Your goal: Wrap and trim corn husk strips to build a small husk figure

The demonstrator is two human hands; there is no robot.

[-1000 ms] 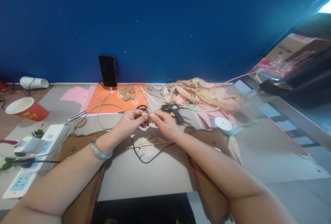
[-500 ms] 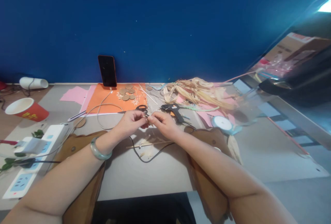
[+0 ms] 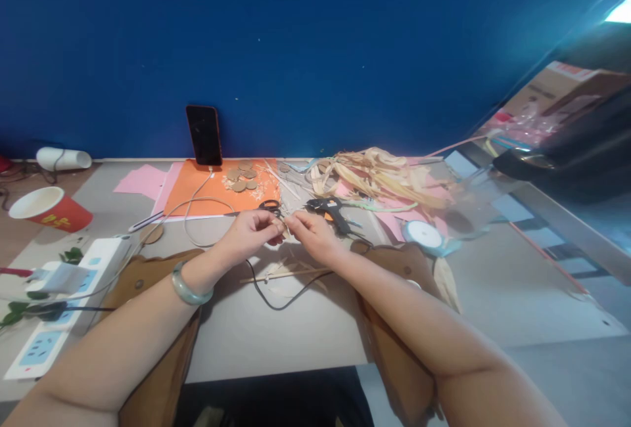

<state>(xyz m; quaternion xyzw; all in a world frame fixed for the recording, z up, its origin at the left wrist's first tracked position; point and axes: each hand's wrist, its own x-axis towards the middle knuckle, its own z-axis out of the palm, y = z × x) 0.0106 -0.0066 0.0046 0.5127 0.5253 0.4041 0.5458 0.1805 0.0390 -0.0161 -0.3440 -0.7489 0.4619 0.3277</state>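
My left hand (image 3: 256,230) and my right hand (image 3: 314,233) are close together above the middle of the table, thumbs and fingers pinched. A small pale, thin piece shows between the fingertips, mostly hidden and too small to name. Behind my left hand lie black-handled scissors (image 3: 269,205). Just beyond my right hand rests a black glue gun (image 3: 336,212). Under the hands are a thin wooden stick (image 3: 296,274) and some pale scraps, with a black cable (image 3: 280,309) looping below them.
Dried corn husks (image 3: 379,180) are heaped at the back. Orange paper (image 3: 197,190) carries several brown discs (image 3: 239,186). A phone (image 3: 204,135) leans against the blue wall. At the left are a paper cup (image 3: 69,211) and a power strip (image 3: 44,345); a ribbon roll (image 3: 424,235) lies right.
My right hand's fingertips have drawn slightly away to the right from my left fingertips. The left hand has hardly moved, and the pale scraps below look slightly shifted.
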